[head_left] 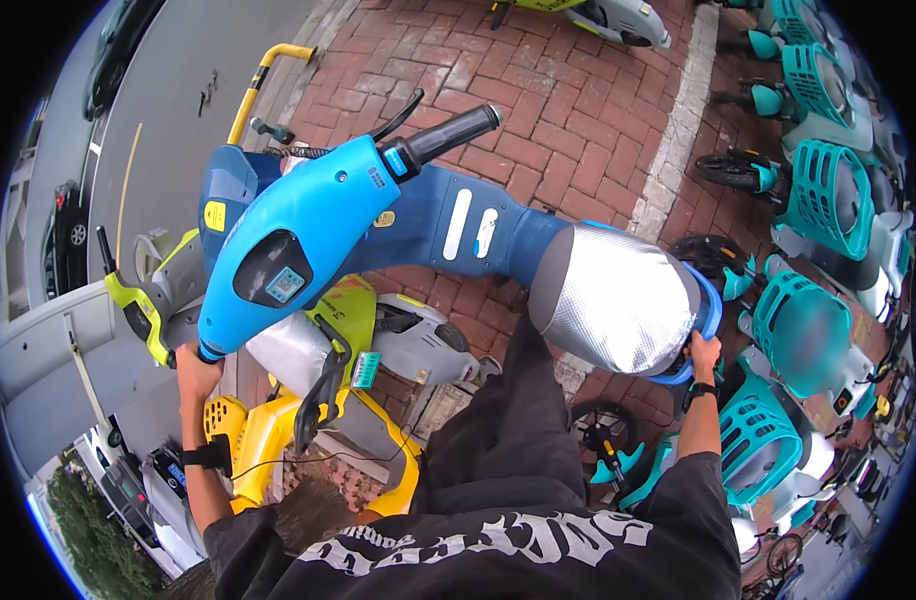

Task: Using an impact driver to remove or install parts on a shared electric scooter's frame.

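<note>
A blue electric scooter (328, 215) stands across in front of me, its handlebar to the left and its seat (623, 295) to the right. My left hand (196, 370) is closed round the near handlebar grip, which the fingers mostly hide. At the back of the silver-covered seat, my right hand (703, 352) wraps round the blue rear grab rail (713, 305). The far handlebar grip (453, 138) is black and free, with a brake lever (398, 113) beside it. A dark display with a square code label (284, 285) sits on the handlebar cover.
Beside the blue scooter, a green-and-grey scooter (418, 340) and a yellow one (278, 440) stand close on my left. Teal-basketed bikes (828, 200) line the right side. Red brick paving (538, 90) lies ahead, with a yellow-and-black barrier (248, 105) by the road (178, 100).
</note>
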